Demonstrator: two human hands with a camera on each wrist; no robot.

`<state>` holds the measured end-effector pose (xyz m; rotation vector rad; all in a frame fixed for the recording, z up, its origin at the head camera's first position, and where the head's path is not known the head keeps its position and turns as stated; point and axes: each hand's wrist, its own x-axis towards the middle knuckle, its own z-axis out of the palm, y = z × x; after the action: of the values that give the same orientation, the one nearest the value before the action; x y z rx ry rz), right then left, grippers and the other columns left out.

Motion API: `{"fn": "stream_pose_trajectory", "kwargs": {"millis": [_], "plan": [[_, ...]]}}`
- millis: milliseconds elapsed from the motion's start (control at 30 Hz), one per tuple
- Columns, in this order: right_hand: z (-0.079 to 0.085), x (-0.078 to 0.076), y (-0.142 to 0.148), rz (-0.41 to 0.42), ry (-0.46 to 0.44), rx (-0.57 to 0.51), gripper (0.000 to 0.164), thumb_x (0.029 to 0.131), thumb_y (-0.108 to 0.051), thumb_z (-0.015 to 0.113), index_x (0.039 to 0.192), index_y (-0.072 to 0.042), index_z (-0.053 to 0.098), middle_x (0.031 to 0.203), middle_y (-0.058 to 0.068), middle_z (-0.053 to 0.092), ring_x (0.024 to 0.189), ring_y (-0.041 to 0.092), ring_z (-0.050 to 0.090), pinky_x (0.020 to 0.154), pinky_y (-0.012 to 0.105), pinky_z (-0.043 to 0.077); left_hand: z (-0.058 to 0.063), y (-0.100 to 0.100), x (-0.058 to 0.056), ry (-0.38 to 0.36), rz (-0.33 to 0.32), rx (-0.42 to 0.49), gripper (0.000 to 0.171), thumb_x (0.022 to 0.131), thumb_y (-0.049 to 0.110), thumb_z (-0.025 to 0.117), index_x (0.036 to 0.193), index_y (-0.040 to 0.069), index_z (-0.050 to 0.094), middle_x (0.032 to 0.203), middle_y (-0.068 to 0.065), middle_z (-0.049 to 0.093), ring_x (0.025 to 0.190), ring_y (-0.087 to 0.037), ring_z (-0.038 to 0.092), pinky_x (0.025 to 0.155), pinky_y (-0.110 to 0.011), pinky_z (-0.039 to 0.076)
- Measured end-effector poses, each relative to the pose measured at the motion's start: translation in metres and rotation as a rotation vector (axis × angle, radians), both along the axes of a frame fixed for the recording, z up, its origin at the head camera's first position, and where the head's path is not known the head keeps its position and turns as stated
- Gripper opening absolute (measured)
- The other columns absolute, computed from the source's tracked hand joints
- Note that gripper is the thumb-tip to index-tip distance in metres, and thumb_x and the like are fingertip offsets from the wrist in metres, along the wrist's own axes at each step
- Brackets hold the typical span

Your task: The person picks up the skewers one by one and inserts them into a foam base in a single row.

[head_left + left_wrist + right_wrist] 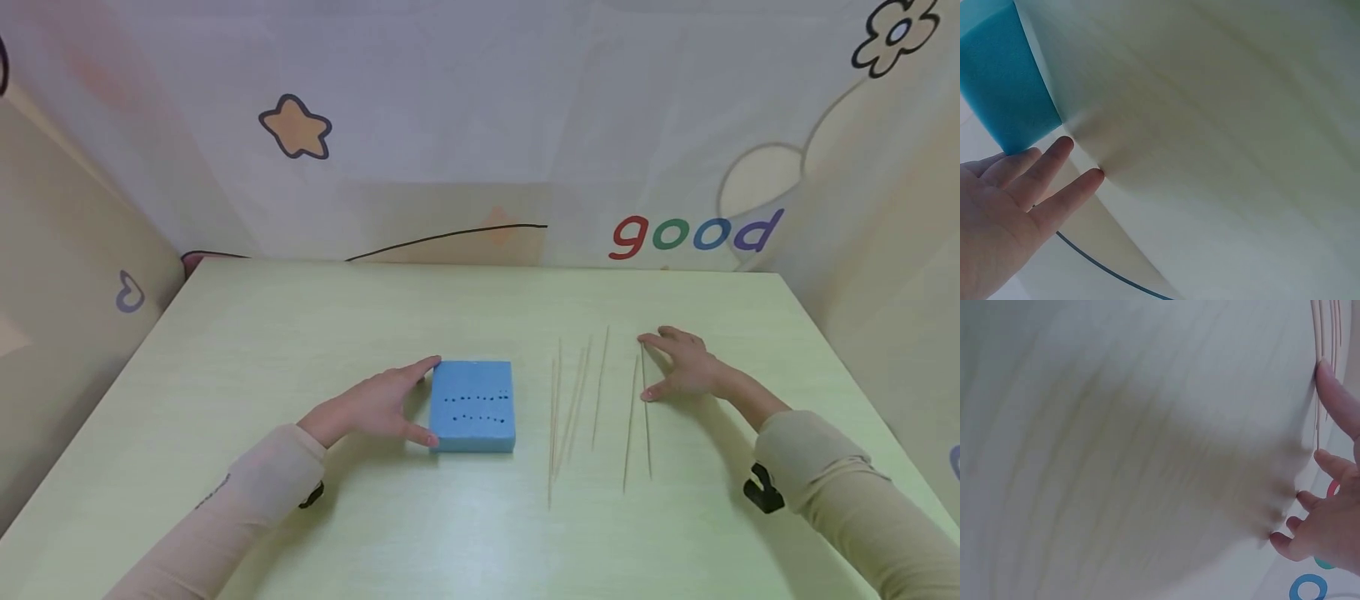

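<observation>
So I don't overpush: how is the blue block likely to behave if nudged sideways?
The blue block looks like foam, so it is probably light and may slide easily. It lies flat, its top much broader than its side is tall, so tipping seems unlikely. The small dark holes in its top suggest it may dent readily.

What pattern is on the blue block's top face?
Two rough rows of dark dots on the blue block; head view shows it best.

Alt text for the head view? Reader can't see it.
A person's left hand touches a dotted blue block on a pale green table; the right hand touches the rightmost of several thin sticks. Behind, a pale backdrop carries the word "good".
</observation>
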<state>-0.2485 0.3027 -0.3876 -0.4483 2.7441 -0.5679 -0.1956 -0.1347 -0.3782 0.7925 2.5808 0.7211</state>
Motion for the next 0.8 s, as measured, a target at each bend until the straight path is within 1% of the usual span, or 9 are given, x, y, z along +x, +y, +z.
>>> {"fn": "stream_pose_trajectory", "kwargs": {"millis": [200, 333, 400, 433, 533, 633, 667, 700, 800], "plan": [[-0.002, -0.001, -0.002, -0.038, 0.037, -0.037, 0.093, 0.063, -0.032, 0.083, 0.132, 0.006, 0.035, 0.127, 0.033, 0.032, 0.114, 0.052, 0.025, 0.091, 0.063, 0.024, -0.002, 0.0, -0.001, 0.007, -0.009, -0.002, 0.109, 0.065, 0.049, 0.077, 0.144, 0.004, 0.017, 0.143, -0.014, 0.033, 0.129, -0.028, 0.033, 0.103, -0.043, 0.029], [0.001, 0.0, -0.002, -0.095, -0.023, -0.119, 0.092, 0.064, -0.026, 0.083, 0.13, 0.01, 0.031, 0.118, 0.027, 0.041, 0.109, 0.043, 0.033, 0.095, 0.057, 0.027, 0.0, 0.001, -0.002, 0.001, -0.011, 0.003, 0.11, 0.064, 0.047, 0.078, 0.144, 0.002, 0.017, 0.142, -0.014, 0.035, 0.129, -0.028, 0.034, 0.103, -0.042, 0.029], [0.004, 0.001, -0.001, -0.127, -0.063, -0.179, 0.091, 0.066, -0.022, 0.082, 0.131, 0.01, 0.027, 0.111, 0.022, 0.045, 0.104, 0.037, 0.039, 0.096, 0.052, 0.029, 0.001, 0.001, -0.002, -0.003, -0.012, 0.007, 0.11, 0.064, 0.048, 0.078, 0.144, 0.002, 0.017, 0.142, -0.014, 0.034, 0.129, -0.028, 0.033, 0.103, -0.043, 0.028], [0.006, 0.001, 0.0, -0.134, -0.08, -0.216, 0.09, 0.068, -0.019, 0.081, 0.132, 0.01, 0.024, 0.107, 0.021, 0.047, 0.1, 0.034, 0.041, 0.094, 0.049, 0.033, 0.001, 0.001, -0.002, -0.005, -0.012, 0.009, 0.111, 0.064, 0.048, 0.078, 0.144, 0.001, 0.017, 0.142, -0.015, 0.034, 0.129, -0.028, 0.033, 0.104, -0.043, 0.028], [0.01, 0.002, 0.006, -0.161, -0.133, -0.342, 0.085, 0.074, -0.008, 0.075, 0.135, 0.008, 0.018, 0.099, 0.016, 0.053, 0.087, 0.024, 0.049, 0.085, 0.034, 0.043, 0.0, 0.0, -0.003, -0.002, -0.012, 0.012, 0.111, 0.064, 0.048, 0.078, 0.144, 0.001, 0.017, 0.143, -0.015, 0.033, 0.13, -0.028, 0.032, 0.104, -0.043, 0.028], [0.013, 0.003, 0.011, -0.17, -0.164, -0.47, 0.078, 0.079, -0.001, 0.067, 0.138, 0.007, 0.016, 0.094, 0.016, 0.06, 0.078, 0.015, 0.057, 0.074, 0.021, 0.047, -0.002, 0.0, -0.003, 0.002, -0.013, 0.013, 0.112, 0.064, 0.049, 0.078, 0.144, 0.001, 0.016, 0.143, -0.015, 0.033, 0.13, -0.028, 0.032, 0.104, -0.042, 0.028], [0.014, 0.004, 0.013, -0.18, -0.168, -0.501, 0.076, 0.08, 0.0, 0.066, 0.138, 0.005, 0.017, 0.093, 0.015, 0.062, 0.077, 0.013, 0.059, 0.073, 0.018, 0.047, -0.002, 0.0, -0.003, 0.001, -0.013, 0.013, 0.112, 0.064, 0.049, 0.078, 0.143, 0.001, 0.017, 0.143, -0.015, 0.033, 0.13, -0.028, 0.032, 0.104, -0.042, 0.028], [0.015, 0.005, 0.014, -0.187, -0.164, -0.519, 0.075, 0.082, -0.001, 0.065, 0.139, 0.004, 0.018, 0.092, 0.013, 0.063, 0.077, 0.011, 0.06, 0.073, 0.017, 0.047, -0.003, 0.0, -0.004, 0.003, -0.013, 0.013, 0.112, 0.064, 0.049, 0.078, 0.143, 0.001, 0.017, 0.143, -0.015, 0.033, 0.129, -0.028, 0.033, 0.104, -0.042, 0.028], [0.017, 0.008, 0.015, -0.195, -0.148, -0.593, 0.07, 0.084, 0.0, 0.061, 0.14, 0.002, 0.019, 0.088, 0.009, 0.063, 0.078, 0.012, 0.063, 0.074, 0.02, 0.05, -0.001, 0.0, -0.003, 0.001, -0.009, 0.006, 0.112, 0.063, 0.05, 0.078, 0.143, 0.001, 0.017, 0.141, -0.015, 0.035, 0.128, -0.028, 0.034, 0.103, -0.043, 0.03]]}}
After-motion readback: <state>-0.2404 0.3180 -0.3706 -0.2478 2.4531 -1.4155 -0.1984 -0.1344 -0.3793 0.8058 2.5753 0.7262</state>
